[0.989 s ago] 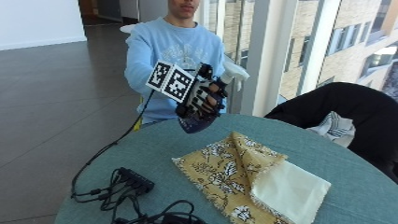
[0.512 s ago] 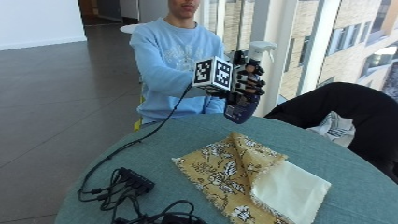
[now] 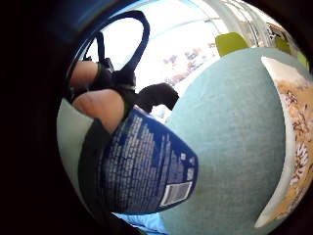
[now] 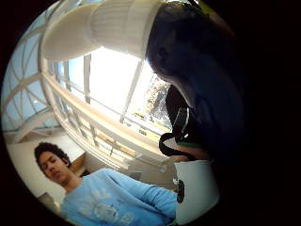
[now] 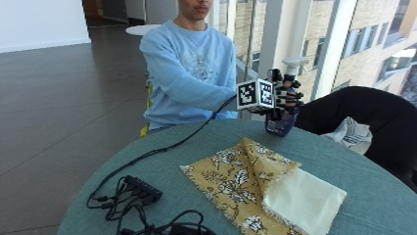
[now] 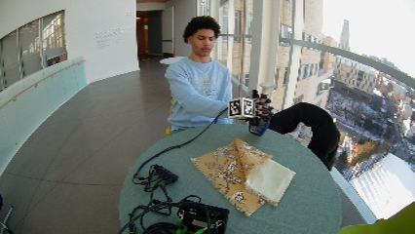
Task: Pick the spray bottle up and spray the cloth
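Gloved right hand (image 5: pixel 285 97) grips the spray bottle (image 5: pixel 282 122), held in the air above the table (image 5: pixel 365 205), just beyond the yellow patterned cloth (image 5: pixel 251 183).

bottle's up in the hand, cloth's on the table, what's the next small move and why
Probably tip the spray bottle so its white nozzle faces down toward the cloth. The gloved right hand grips it upright, clear of the table's far edge, while the folded yellow patterned cloth lies nearer the middle, so a spray from this pose would likely miss it.
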